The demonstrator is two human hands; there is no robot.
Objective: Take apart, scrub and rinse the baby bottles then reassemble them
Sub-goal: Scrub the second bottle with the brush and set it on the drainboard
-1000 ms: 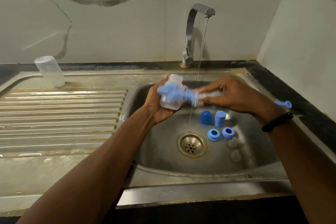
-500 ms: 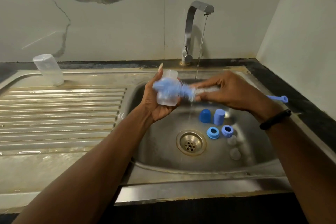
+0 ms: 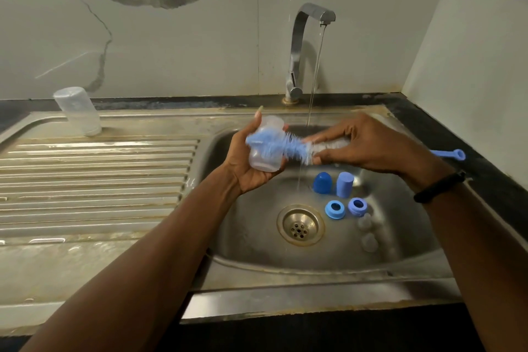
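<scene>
writing: none readable
room: steel sink (image 3: pixel 328 271) with ribbed drainboard, marble walls, tap (image 3: pixel 303 37) running
left hand (image 3: pixel 251 168): curled round a clear bottle (image 3: pixel 265 151) over the basin
right hand (image 3: pixel 368 146): grips the brush (image 3: pixel 283 146), bristles across the bottle
basin: two blue caps (image 3: pixel 323 183), two rings (image 3: pixel 335 209), two clear teats (image 3: pixel 368 241)
drainboard: second bottle (image 3: pixel 76 111), upside down

running tap (image 3: pixel 300 46), marble wall (image 3: pixel 143 23), black wristband (image 3: pixel 437 187)
</scene>
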